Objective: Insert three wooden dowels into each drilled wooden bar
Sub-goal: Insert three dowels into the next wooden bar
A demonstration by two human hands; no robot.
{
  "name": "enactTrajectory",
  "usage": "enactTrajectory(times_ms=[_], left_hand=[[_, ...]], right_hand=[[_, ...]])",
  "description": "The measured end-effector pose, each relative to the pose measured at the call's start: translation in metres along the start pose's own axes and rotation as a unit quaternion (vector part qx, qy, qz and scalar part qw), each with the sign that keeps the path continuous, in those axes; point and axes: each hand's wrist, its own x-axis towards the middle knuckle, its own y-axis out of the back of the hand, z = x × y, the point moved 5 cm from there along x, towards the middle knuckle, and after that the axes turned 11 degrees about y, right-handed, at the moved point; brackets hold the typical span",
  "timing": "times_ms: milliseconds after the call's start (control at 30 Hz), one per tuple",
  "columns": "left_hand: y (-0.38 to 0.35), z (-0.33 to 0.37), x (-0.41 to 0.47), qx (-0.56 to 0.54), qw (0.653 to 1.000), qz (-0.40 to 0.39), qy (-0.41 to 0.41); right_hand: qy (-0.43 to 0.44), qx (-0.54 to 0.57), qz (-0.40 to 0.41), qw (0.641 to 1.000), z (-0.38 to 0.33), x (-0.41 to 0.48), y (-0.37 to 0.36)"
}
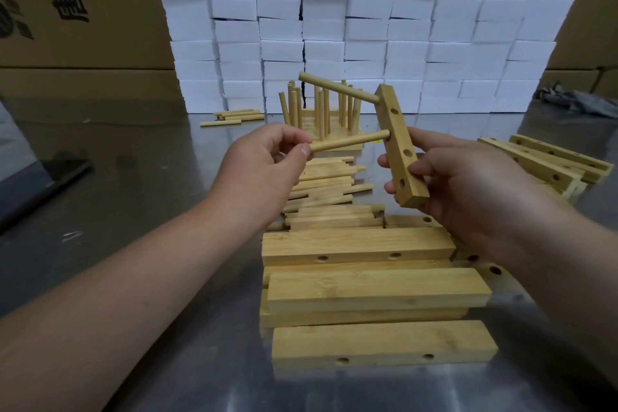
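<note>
- Left hand point(267, 157) pinches the outer end of a dowel point(351, 142); the far tip sits in a middle hole of the bar point(399, 164).
- Right hand point(468, 184) grips the bar's lower end. Bar is held in the air above the tabletop point(150, 177), long axis steep, top leaning left.
- Dowel axis runs left to right, roughly square to the bar, so the next move is likely a rightward push from the left hand.
- Top dowel point(337, 88) already seated; hole near the bar's bottom end open.
- Loose dowels point(327, 184) lie below the hands.

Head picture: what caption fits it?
Right hand holds a bar with one dowel in; left hand pinches a second dowel at its hole.
</note>
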Motion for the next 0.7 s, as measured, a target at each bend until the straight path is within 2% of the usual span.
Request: enactTrajectory(times_ms=[167, 400, 700], left_hand=[[0.000, 0.001, -0.002, 0.046, 0.998, -0.005, -0.035], [0.001, 0.011, -0.006, 0.099, 0.987, -0.005, -0.130], [0.004, 0.022, -0.011, 0.166, 0.967, 0.003, -0.196]], right_hand=[[0.003, 0.006, 0.005, 1.000, 0.000, 0.002, 0.002], [0.004, -0.003, 0.005, 1.000, 0.000, 0.001, 0.000], [0.027, -0.091, -0.048, 0.994, -0.005, -0.006, -0.006]])
